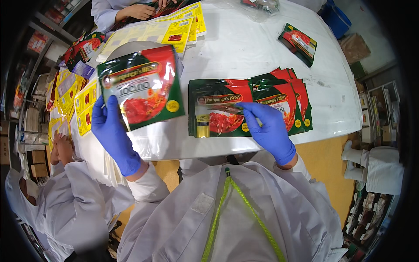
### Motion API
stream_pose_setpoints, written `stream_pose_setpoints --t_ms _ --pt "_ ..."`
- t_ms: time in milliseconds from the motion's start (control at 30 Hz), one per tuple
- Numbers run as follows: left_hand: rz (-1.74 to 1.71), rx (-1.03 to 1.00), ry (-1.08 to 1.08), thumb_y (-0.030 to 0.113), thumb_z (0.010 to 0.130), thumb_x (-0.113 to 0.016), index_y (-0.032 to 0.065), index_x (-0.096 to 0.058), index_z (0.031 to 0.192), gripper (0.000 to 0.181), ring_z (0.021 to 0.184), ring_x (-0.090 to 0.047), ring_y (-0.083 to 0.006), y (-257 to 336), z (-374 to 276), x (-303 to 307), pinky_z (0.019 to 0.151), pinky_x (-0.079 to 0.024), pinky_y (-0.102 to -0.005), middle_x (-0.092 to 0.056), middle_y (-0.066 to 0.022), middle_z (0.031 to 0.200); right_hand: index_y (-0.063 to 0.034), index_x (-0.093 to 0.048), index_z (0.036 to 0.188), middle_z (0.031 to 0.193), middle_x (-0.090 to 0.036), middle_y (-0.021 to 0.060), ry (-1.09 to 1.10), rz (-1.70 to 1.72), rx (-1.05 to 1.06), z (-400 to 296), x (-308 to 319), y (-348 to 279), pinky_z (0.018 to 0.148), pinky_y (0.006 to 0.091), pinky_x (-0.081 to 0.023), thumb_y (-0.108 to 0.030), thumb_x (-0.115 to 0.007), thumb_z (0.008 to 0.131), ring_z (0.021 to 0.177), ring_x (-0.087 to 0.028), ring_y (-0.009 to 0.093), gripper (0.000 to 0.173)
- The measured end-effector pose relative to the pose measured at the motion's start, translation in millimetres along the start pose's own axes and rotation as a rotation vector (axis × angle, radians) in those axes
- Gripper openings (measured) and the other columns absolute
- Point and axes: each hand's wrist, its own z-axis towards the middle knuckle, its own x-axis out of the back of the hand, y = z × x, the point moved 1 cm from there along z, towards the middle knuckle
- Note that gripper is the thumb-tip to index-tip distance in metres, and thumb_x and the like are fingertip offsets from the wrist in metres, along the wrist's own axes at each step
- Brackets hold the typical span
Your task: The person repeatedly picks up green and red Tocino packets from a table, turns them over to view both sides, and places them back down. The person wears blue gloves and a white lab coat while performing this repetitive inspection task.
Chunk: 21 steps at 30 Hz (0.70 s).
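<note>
My left hand [113, 131], in a blue glove, grips a green and red Pampanga's Best tocino pouch [144, 86] by its lower left edge. The pouch is raised above the table with its printed front up. My right hand [270, 127], also gloved in blue, pinches a thin flat item [226, 108] between thumb and fingers. That item is nearly edge-on, so its kind is unclear. Beneath it lies a stack of matching pouches [222, 88]. A second, fanned-out stack [302, 98] lies partly under my right hand.
Yellow label sheets [178, 34] lie beyond my left hand, with more yellow sheets [67, 91] at left. A separate pouch [299, 42] rests far right on the white table [229, 59]. Co-workers' hands [140, 11] are at the far side and hands [62, 147] at left.
</note>
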Motion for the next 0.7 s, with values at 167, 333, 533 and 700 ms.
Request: stream_pose_setpoints --t_ms 167,333,533,700 --pt "0.809 -0.139 -0.100 0.026 0.080 -0.064 -0.0046 -0.056 0.107 0.042 0.070 -0.060 -0.0189 -27.8 59.3 31.2 0.064 -0.046 -0.0276 -0.063 -0.0142 0.083 -0.0049 -0.062 0.095 0.083 -0.063 0.0085 0.304 0.109 0.105 5.1 10.0 0.7 0.066 0.0290 -0.048 0.003 -0.058 0.077 0.073 -0.060 0.021 0.020" --pt "0.759 -0.593 -0.075 0.024 0.082 -0.062 -0.0044 -0.059 0.104 0.036 0.086 -0.059 -0.0246 7.5 10.4 -24.1 0.081 -0.043 -0.0319 -0.063 -0.0171 0.094 -0.0065 -0.062 0.098 0.086 -0.063 0.0069 0.431 0.061 0.134 5.8 5.1 0.1 0.068 0.0308 -0.048 0.002 -0.059 0.075 0.076 -0.060 0.021 0.024" --pt "-0.454 0.644 -0.926 0.053 0.090 -0.028 0.0018 -0.040 0.127 0.064 0.097 -0.057 -0.0206 -3.0 -72.6 -72.1 0.084 -0.046 -0.0319 -0.055 -0.0120 0.112 -0.0120 -0.063 0.100 0.110 -0.056 0.0054 0.111 -0.276 0.522 7.7 -1.4 -9.4 0.083 0.0358 -0.042 -0.014 -0.068 0.069 0.102 -0.052 0.023 0.032" --pt "-0.456 0.597 -0.660 0.014 0.088 -0.051 0.0021 -0.048 0.117 0.031 0.091 -0.060 -0.0170 -7.7 -75.2 -76.7 0.077 -0.049 -0.0282 -0.059 -0.0095 0.106 -0.0112 -0.062 0.103 0.119 -0.051 0.0073 -0.031 -0.093 0.479 10.3 1.5 -18.8 0.087 0.0378 -0.041 -0.014 -0.070 0.066 0.109 -0.047 0.026 0.038"
